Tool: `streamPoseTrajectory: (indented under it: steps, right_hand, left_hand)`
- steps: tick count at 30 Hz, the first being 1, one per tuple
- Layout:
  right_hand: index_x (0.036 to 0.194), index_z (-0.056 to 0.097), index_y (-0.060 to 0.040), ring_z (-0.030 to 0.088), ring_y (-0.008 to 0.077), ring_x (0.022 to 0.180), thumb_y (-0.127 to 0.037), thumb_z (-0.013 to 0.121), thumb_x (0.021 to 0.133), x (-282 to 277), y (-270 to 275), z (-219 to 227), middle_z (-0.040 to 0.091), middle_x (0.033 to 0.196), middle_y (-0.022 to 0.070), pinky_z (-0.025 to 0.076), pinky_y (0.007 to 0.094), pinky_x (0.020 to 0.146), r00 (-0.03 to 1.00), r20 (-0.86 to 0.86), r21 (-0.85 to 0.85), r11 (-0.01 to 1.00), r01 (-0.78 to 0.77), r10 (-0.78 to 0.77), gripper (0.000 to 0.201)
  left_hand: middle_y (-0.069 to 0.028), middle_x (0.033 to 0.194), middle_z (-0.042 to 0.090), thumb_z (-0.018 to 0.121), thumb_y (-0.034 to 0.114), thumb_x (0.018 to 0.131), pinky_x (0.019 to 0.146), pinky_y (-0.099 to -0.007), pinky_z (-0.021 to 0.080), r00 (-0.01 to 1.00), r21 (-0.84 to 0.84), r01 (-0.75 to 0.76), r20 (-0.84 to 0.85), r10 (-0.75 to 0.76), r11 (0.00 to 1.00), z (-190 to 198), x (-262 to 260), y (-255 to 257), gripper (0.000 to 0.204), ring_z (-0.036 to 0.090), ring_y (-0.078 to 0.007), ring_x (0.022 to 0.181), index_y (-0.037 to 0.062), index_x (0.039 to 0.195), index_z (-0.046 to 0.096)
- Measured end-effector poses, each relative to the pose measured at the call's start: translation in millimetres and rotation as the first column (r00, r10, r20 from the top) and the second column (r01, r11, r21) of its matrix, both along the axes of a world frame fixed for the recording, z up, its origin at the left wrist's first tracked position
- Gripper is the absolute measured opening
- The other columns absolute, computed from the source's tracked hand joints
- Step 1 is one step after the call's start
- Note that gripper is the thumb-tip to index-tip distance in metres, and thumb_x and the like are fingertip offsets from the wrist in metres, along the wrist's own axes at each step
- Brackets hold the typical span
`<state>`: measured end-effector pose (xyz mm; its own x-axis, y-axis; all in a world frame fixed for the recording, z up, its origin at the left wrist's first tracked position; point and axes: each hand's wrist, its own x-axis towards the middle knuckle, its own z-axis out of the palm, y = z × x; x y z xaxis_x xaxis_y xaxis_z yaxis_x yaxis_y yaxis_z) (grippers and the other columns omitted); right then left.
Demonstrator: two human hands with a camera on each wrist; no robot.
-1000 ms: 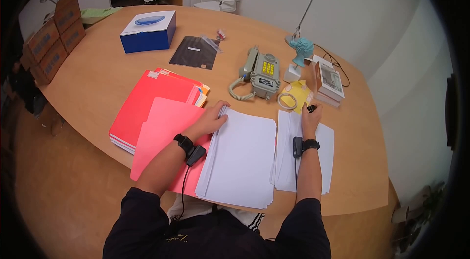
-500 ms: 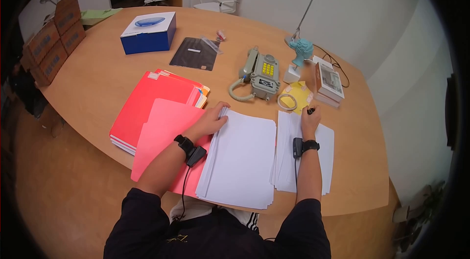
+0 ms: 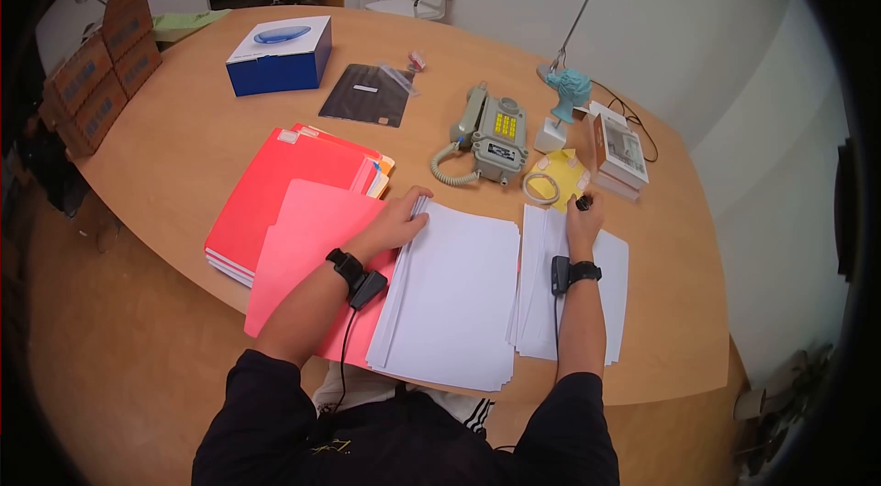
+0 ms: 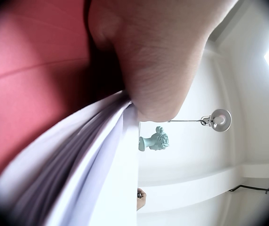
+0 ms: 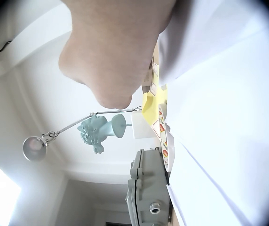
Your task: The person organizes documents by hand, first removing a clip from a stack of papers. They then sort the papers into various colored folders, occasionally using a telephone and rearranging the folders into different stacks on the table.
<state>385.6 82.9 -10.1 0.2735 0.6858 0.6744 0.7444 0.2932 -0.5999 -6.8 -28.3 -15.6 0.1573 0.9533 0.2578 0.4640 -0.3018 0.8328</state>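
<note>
White papers (image 3: pixel 459 302), pink folder (image 3: pixel 307 238) partly beneath

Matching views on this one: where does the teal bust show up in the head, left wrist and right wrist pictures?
Head: the teal bust is right of centre in the upper half, above a white block.
Left wrist: the teal bust, sideways, right of and below centre, under the left hand.
Right wrist: the teal bust, sideways, left of and below centre, under the right hand.
Shared landmark: the desk lamp, in all three.
</note>
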Motion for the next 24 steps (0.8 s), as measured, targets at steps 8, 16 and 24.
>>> streamPoseTrajectory:
  steps: [8,16,24]
  right_hand:
    - [0.099,0.060,0.0018,0.065,0.0346,0.087,-0.004,0.068,0.075,2,-2,-1,0.065,0.092,0.0192,0.051,0.0402,0.080,0.999,0.026,-0.027,0.999,-0.040,0.041,0.025]
    - [0.100,0.062,0.0019,0.065,0.0329,0.086,-0.004,0.062,0.077,4,-2,-3,0.066,0.091,0.0195,0.051,0.0393,0.080,0.995,0.004,-0.061,0.993,-0.102,0.102,0.023]
    - [0.097,0.062,0.0016,0.066,0.0330,0.084,-0.006,0.064,0.075,6,1,-7,0.066,0.088,0.0199,0.052,0.0396,0.079,0.994,0.015,-0.081,0.991,-0.111,0.113,0.023]
  left_hand:
    - [-0.0216,0.080,0.060,0.059,0.019,0.088,0.069,-0.0464,0.046,1.000,-0.024,0.015,-0.007,-0.015,1.000,2,-1,-1,0.041,0.061,-0.0365,0.076,0.0086,0.126,0.048]
    - [-0.0188,0.092,0.065,0.058,0.015,0.089,0.075,-0.0407,0.050,0.998,-0.071,-0.003,-0.067,-0.002,0.997,8,-1,-2,0.040,0.065,-0.0305,0.085,0.0078,0.127,0.049]
    - [-0.0192,0.093,0.065,0.058,0.015,0.089,0.078,-0.0417,0.049,0.998,-0.104,0.001,-0.056,-0.007,0.995,10,-1,-3,0.040,0.065,-0.0321,0.088,0.0075,0.127,0.049]
